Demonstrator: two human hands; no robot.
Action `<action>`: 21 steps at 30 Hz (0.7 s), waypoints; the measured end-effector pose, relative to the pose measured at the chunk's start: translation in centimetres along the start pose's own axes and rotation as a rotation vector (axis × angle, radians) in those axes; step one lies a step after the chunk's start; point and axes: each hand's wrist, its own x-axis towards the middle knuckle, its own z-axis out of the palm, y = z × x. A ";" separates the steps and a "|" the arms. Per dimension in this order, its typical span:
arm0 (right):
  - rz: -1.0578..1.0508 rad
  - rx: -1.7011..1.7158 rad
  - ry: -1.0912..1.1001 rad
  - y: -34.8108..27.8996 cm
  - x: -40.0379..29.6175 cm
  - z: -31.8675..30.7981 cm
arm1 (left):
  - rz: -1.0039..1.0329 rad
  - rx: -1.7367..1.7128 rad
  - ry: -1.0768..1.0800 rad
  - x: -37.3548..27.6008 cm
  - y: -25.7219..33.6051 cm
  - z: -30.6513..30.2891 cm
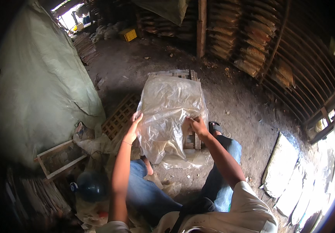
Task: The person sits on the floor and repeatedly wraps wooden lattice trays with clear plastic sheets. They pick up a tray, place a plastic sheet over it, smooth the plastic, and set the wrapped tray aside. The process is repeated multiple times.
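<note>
A crumpled clear plastic sheet (167, 99) is spread over a wooden slatted frame (196, 139) in front of my knees. My left hand (135, 123) grips the sheet's left edge, thumb on top. On the other side my right hand (197, 124) pinches a gathered fold of the plastic near its right edge. The near end of the sheet hangs loose over the frame's front. Slats show at the far end and beside my right hand; the plastic covers the rest.
Left of the frame lie a wooden lattice panel (121, 115), an open wooden frame (61, 160) and a large blue water bottle (91, 186). A pale tarpaulin (45, 87) hangs at left. Filled white sacks (281, 164) rest at right. A wooden post (201, 29) and yellow crate (128, 34) stand behind.
</note>
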 end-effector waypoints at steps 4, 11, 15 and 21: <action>-0.039 0.170 0.284 1.5 0.0 -0.7 | -0.218 -0.144 -0.380 -1.9 0.5 1.1; -0.117 0.434 0.114 2.6 0.1 -2.0 | -0.062 0.022 0.114 -2.5 -1.7 3.2; -0.344 -0.115 0.130 4.7 -0.3 -2.1 | 0.194 0.195 0.216 -0.4 -3.3 4.2; -0.215 -0.127 0.143 0.0 -2.8 -1.2 | 0.399 0.219 0.275 1.5 -4.0 1.1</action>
